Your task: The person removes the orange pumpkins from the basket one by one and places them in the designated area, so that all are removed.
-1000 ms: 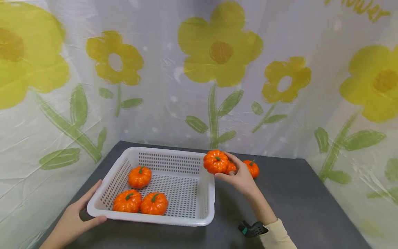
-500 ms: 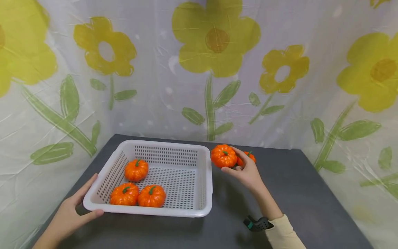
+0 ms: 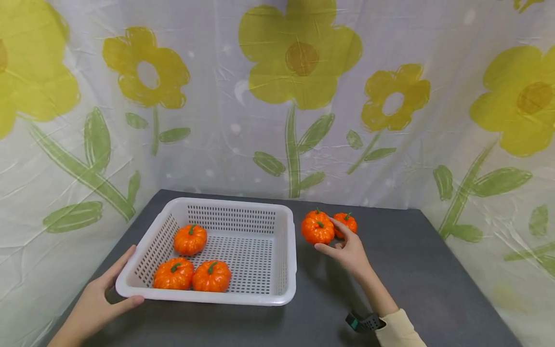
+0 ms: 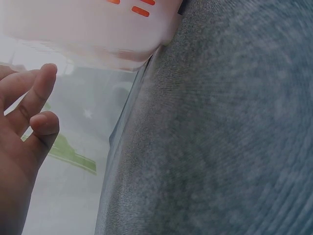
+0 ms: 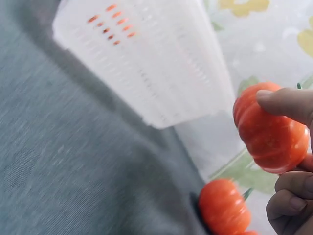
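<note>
A small orange pumpkin point(image 3: 318, 229) with a green stem is pinched between thumb and fingers of my right hand point(image 3: 349, 253), to the right of the basket. The right wrist view shows the thumb over the side of this pumpkin point(image 5: 271, 132), with another pumpkin point(image 5: 224, 208) low on the table beyond. At the left front corner of a white perforated plastic basket point(image 3: 199, 296), my left hand point(image 3: 97, 299) has its fingers spread along the side and its thumb at the front rim. Three pumpkins point(image 3: 191, 239) lie in the basket's left part.
Behind the held pumpkin, one pumpkin point(image 3: 318, 213) is mostly hidden, and another pumpkin point(image 3: 345, 222) sits just right of it. The dark grey table point(image 3: 416, 279) ends at a flower-printed curtain point(image 3: 225, 120) at the back and sides.
My right hand has drawn the held pumpkin rightward and down, from overlapping the basket's right rim to beside it. The left hand stays at the basket's corner; the head view has shifted slightly.
</note>
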The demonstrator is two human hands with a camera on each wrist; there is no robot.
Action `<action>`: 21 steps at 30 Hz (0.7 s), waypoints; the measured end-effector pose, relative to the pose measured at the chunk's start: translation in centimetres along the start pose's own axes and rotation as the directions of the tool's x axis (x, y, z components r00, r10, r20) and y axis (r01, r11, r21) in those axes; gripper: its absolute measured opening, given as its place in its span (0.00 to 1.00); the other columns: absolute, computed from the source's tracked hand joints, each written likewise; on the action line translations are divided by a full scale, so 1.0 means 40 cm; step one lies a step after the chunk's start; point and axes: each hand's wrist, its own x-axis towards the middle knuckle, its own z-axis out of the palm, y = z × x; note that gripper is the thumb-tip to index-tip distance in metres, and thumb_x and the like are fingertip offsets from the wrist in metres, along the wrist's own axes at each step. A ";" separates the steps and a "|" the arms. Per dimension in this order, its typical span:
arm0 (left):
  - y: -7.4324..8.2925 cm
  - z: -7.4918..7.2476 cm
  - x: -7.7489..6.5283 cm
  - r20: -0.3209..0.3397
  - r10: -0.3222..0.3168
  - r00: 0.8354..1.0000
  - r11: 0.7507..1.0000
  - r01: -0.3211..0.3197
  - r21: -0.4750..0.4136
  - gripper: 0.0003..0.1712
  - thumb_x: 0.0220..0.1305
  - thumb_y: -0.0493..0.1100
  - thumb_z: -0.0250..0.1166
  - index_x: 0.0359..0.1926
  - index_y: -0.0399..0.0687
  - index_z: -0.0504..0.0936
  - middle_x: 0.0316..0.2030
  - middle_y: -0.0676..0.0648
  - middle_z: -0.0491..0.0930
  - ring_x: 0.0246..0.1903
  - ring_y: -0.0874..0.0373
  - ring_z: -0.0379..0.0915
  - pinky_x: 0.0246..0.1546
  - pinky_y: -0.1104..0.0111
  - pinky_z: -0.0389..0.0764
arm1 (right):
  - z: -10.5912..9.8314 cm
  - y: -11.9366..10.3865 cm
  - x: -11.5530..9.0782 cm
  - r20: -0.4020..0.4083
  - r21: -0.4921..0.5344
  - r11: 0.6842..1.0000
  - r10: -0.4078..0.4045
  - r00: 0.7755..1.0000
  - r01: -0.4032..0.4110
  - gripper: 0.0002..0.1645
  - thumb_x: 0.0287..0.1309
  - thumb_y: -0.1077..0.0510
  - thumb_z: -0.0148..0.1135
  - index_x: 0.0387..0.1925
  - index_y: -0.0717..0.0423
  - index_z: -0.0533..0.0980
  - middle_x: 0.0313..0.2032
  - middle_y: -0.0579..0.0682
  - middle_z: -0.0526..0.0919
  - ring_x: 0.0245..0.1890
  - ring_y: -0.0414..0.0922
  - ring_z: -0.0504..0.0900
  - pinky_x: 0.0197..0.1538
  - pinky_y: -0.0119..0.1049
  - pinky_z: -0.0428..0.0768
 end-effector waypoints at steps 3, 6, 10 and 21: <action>-0.002 0.001 0.002 -0.004 0.000 1.000 1.000 0.000 -0.006 0.63 0.56 0.40 0.81 0.85 0.61 0.55 0.68 0.89 0.51 0.57 0.96 0.51 0.53 0.94 0.51 | 0.001 0.023 -0.001 -0.003 -0.032 0.999 0.003 1.000 -0.003 0.53 0.56 0.53 0.82 0.79 0.53 0.66 0.66 0.61 0.77 0.14 0.36 0.55 0.25 0.31 0.64; -0.003 0.000 0.002 -0.011 0.012 1.000 1.000 -0.012 -0.012 0.63 0.56 0.40 0.82 0.85 0.61 0.55 0.69 0.88 0.52 0.58 0.96 0.52 0.53 0.94 0.52 | 0.002 0.046 -0.003 -0.011 -0.068 0.998 -0.001 1.000 0.001 0.52 0.55 0.52 0.82 0.78 0.54 0.67 0.65 0.59 0.77 0.13 0.36 0.55 0.24 0.30 0.63; -0.007 -0.003 0.000 -0.013 0.018 1.000 1.000 -0.018 -0.014 0.63 0.55 0.40 0.82 0.85 0.61 0.55 0.69 0.87 0.54 0.57 0.94 0.53 0.53 0.93 0.54 | 0.002 0.075 -0.007 -0.007 -0.085 0.996 -0.017 1.000 0.016 0.50 0.55 0.52 0.82 0.76 0.55 0.69 0.63 0.59 0.77 0.12 0.36 0.55 0.23 0.30 0.63; -0.013 0.004 -0.003 -0.005 0.024 1.000 1.000 -0.024 0.006 0.63 0.55 0.41 0.82 0.85 0.65 0.55 0.77 0.75 0.56 0.57 0.95 0.53 0.52 0.93 0.54 | 0.011 0.154 -0.017 0.005 -0.025 1.000 -0.005 1.000 0.006 0.47 0.56 0.56 0.81 0.75 0.56 0.71 0.67 0.61 0.77 0.12 0.36 0.58 0.23 0.30 0.66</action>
